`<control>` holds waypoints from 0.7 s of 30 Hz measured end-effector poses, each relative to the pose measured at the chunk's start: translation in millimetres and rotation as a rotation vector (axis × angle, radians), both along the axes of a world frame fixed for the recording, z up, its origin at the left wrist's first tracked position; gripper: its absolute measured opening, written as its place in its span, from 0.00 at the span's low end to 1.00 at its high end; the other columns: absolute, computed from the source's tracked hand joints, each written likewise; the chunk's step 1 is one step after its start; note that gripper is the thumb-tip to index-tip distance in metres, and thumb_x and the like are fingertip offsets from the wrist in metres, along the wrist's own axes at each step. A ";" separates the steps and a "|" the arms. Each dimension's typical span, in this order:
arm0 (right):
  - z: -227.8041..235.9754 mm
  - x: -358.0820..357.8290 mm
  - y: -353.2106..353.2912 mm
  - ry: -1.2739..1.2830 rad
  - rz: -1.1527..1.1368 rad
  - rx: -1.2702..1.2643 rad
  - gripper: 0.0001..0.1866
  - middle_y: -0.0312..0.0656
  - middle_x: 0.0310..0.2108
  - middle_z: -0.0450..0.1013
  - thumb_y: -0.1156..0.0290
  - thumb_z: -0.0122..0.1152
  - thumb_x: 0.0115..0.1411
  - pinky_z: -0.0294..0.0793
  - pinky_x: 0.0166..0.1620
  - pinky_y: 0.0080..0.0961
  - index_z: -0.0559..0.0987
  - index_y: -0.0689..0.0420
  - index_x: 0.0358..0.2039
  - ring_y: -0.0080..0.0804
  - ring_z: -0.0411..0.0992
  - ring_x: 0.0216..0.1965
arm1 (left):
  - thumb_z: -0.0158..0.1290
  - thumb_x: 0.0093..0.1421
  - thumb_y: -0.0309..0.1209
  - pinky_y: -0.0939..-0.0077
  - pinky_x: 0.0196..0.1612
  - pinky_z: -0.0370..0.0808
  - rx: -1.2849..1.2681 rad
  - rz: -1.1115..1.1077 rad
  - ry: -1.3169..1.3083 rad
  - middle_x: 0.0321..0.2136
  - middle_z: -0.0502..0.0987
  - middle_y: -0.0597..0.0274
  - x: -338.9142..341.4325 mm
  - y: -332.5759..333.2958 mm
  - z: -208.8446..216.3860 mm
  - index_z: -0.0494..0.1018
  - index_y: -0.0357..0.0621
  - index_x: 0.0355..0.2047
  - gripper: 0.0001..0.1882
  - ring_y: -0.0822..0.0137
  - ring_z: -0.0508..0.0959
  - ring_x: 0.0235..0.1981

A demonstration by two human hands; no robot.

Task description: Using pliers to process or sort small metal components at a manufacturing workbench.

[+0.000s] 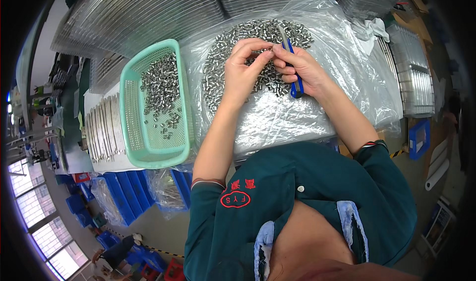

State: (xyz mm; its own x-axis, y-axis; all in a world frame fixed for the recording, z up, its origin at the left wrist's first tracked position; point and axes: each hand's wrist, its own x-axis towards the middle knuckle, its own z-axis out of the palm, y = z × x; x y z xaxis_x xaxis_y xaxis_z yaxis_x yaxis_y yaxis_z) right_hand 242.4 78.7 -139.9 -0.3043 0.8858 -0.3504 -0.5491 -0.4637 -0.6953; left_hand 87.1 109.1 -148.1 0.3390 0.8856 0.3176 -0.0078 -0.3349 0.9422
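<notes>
My left hand [243,71] is closed in a pinch over the pile, with thumb and forefinger around a small metal ring [270,49]. Right beside it, my right hand [308,68] grips a blue utility knife [297,88] in its curled fingers, the blade pointing away from me. My right fingertips meet the left ones at the ring, so part of it is hidden. Below both hands spreads a heap of small shiny metal sleeves [218,85] on a clear plastic sheet [292,127]. More such sleeves lie in a light green basket [126,127] to the left.
Thin metal rods [105,129] lie left of the basket. Stacked clear plastic trays [148,13] line the far side, and more trays [414,72] stand at the right. Blue bins [130,191] sit below the table's left edge. A white cloth [369,33] lies at the far right.
</notes>
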 end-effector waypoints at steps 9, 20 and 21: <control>6.9 -2.9 -1.1 -0.089 -0.042 0.123 0.14 0.27 0.18 0.62 0.58 0.50 0.59 0.54 0.15 0.06 0.70 0.57 0.33 0.07 0.55 0.15 | 0.52 0.55 0.25 0.83 0.40 0.69 -0.212 0.012 -0.284 0.35 0.75 0.60 1.7 -1.3 2.6 0.72 0.38 0.35 0.08 0.73 0.74 0.36; 5.5 0.1 -0.4 -1.231 -0.352 0.862 0.14 0.36 0.24 0.69 0.59 0.51 0.56 0.67 0.30 0.25 0.75 0.53 0.38 0.31 0.69 0.26 | 0.50 0.57 0.27 0.83 0.42 0.68 -0.299 0.097 -0.359 0.35 0.75 0.59 -3.1 3.5 6.4 0.71 0.36 0.39 0.10 0.73 0.73 0.37; 5.1 0.3 0.2 -1.273 -0.350 0.909 0.12 0.37 0.24 0.69 0.60 0.53 0.55 0.67 0.31 0.26 0.76 0.53 0.36 0.32 0.69 0.27 | 0.50 0.57 0.26 0.83 0.41 0.68 -0.301 0.110 -0.361 0.35 0.75 0.60 -3.0 2.4 8.2 0.71 0.36 0.39 0.10 0.74 0.73 0.36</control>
